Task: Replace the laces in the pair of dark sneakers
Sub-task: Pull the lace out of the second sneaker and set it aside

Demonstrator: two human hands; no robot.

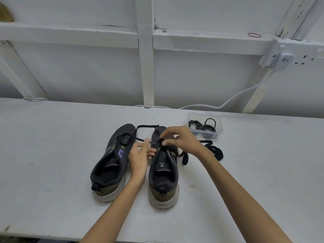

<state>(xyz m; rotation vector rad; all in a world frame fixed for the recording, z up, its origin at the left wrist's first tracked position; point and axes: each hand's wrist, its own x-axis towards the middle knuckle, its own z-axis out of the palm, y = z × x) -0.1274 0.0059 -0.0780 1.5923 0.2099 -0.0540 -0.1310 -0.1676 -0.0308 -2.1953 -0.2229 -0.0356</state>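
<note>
Surface: white painted surface (52, 155) set against a white wall with framing bars.
Sneakers: two dark sneakers stand side by side near the middle, heels toward the viewer, with pale soles and olive heel patches.
Left sneaker (112, 160): no lace in its eyelets; small purple and green marks show on its inner side.
Right sneaker (164, 171): just beside the left one, with both hands working at its front.
Lace (147, 126): a black strand loops on the surface between the two toes and runs to both hands.
Left hand (140, 155): between the sneakers, thumb and forefinger pinching the end of the lace.
Right hand (180, 139): over the front of the right sneaker, fingertips pinching the lace at the eyelets.
Loose lace (215, 152): a second black strand lies in a heap to the right of the right sneaker, partly under the right forearm.
Box (219, 123): a clear plastic box behind the loose lace, holding coiled black laces.
Cable (233, 98): a white cord runs along the back edge up to a wall socket (280, 60).
</note>
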